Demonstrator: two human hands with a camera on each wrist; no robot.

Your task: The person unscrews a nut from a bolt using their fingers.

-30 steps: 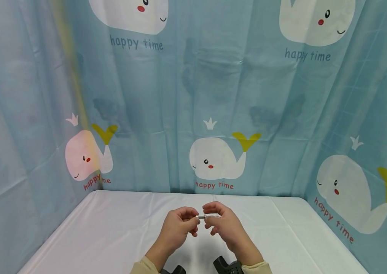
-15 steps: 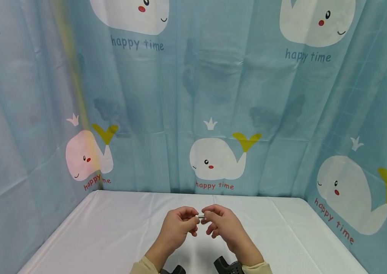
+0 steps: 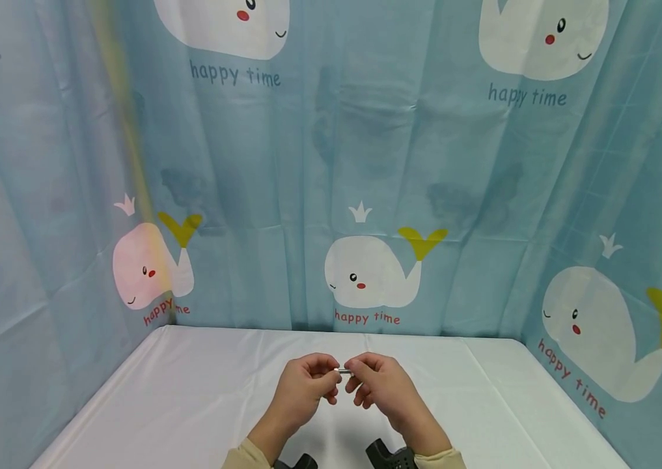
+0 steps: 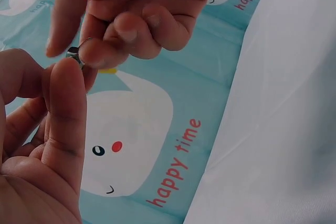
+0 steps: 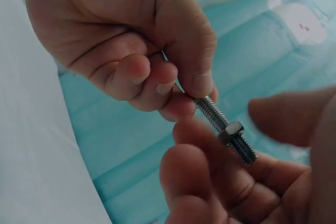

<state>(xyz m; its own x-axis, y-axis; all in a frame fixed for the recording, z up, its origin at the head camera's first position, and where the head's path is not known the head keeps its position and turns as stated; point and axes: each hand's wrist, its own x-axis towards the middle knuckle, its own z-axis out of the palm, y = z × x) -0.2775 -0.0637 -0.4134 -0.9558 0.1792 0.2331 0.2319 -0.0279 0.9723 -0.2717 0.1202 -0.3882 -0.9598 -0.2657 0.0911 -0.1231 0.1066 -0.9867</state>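
My left hand (image 3: 303, 389) pinches a silvery threaded bolt (image 5: 212, 111) between thumb and index finger, hiding one end of it. A hex nut (image 5: 232, 130) sits on the bolt's thread, with a short length of thread sticking out past it. My right hand (image 3: 386, 391) is around that free end. In the right wrist view its thumb (image 5: 283, 119) stands apart from the nut, while a blurred fingertip lies close beside it; whether that one touches, I cannot tell. In the left wrist view the nut (image 4: 73, 52) shows between the fingers of both hands.
Both hands are above a table with a white cloth (image 3: 161, 391). Behind and at the sides hangs a light blue curtain (image 3: 248, 260) with whale prints. Black devices (image 3: 389, 454) sit at both wrists, by the beige sleeves (image 3: 439, 459).
The right hand's thumb and fingers have come in closer to the bolt and shifted slightly left. Less of the bolt shows beyond them. My left hand has kept its pinch almost in place.
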